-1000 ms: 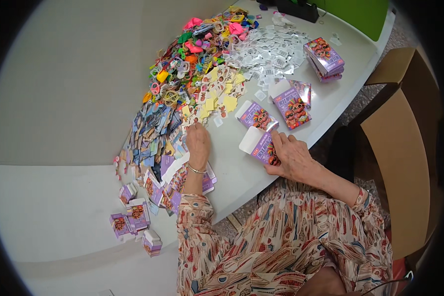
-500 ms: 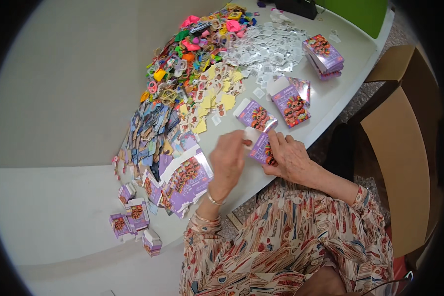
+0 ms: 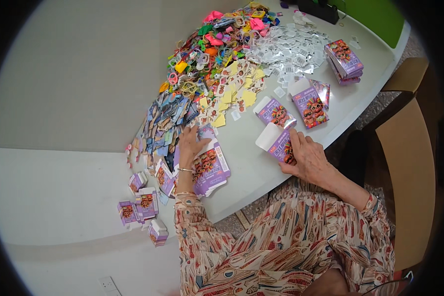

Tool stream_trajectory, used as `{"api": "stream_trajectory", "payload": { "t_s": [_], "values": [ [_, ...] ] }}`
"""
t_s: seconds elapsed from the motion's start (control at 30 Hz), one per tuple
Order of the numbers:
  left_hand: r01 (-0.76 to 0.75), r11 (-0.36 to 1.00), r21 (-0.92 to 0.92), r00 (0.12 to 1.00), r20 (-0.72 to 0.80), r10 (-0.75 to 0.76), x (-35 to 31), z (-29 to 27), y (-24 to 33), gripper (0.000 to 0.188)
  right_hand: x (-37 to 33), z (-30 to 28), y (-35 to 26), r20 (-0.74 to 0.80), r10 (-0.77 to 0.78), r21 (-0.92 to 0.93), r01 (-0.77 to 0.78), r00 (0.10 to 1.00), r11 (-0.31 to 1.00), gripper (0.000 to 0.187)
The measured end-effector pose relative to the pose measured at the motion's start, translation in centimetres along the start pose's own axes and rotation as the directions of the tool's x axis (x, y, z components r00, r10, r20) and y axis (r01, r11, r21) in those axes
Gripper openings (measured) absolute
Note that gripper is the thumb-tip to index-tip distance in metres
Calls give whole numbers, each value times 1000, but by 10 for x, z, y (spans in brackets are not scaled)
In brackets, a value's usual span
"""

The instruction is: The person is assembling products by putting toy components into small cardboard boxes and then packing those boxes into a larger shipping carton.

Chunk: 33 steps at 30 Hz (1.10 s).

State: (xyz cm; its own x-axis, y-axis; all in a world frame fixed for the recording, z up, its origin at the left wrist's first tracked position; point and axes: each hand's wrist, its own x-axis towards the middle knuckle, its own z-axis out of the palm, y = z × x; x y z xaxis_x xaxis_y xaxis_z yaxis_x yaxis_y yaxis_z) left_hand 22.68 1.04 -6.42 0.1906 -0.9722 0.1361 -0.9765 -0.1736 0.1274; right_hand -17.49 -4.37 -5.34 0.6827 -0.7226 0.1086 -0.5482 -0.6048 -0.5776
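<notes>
My right hand [image 3: 310, 160] grips a small purple card box [image 3: 281, 147] by its side near the table's front edge. The white flap of this box stands open toward the left. My left hand [image 3: 190, 144] reaches out with its thumb spread from the fingers, and nothing shows in it. It lies where a heap of bluish picture cards [image 3: 159, 118] meets a stack of flattened purple boxes [image 3: 212, 170]; its fingertips are at the cards. Just beyond the held box lie two more purple boxes, one [image 3: 276, 114] touching it and one [image 3: 311, 106] with its flap up.
Colourful small toys [image 3: 217, 44] heap up along the grey partition [image 3: 84, 74]. Yellow and white sticker cards [image 3: 234, 91] and small clear packets [image 3: 291, 47] spread beside them. Filled-out boxes [image 3: 344, 61] are stacked at the far right. Several small boxes [image 3: 145, 202] lie left; a cardboard carton [image 3: 404, 148] stands right.
My left hand has left the held box's flap and moved left to the picture cards. My right hand keeps the box. The whole view has shifted slightly.
</notes>
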Motion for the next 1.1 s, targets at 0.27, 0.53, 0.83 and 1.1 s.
{"api": "stream_trajectory", "payload": {
  "t_s": [0.27, 0.53, 0.83, 1.1],
  "values": [
    [-38, 991, -126, 999, 8, 39, 11, 13, -19, 44, -1, 0, 0, 6, 7, -14, -7, 1000, 1000, 90],
    [102, 814, -571, 955, -172, -241, 28, -31, -9, 14, 0, -2, -4, 29, 18, -17, -18, 999, 1000, 90],
    [-113, 483, -868, 937, -255, -239, 5, -89, 176, 5, 0, -6, 4, -13, 47, -34, -48, 999, 998, 90],
    [-43, 493, -869, 984, -122, -129, -24, -37, 202, 4, -4, -7, 0, -39, 37, -55, -39, 999, 998, 90]
  ]
}}
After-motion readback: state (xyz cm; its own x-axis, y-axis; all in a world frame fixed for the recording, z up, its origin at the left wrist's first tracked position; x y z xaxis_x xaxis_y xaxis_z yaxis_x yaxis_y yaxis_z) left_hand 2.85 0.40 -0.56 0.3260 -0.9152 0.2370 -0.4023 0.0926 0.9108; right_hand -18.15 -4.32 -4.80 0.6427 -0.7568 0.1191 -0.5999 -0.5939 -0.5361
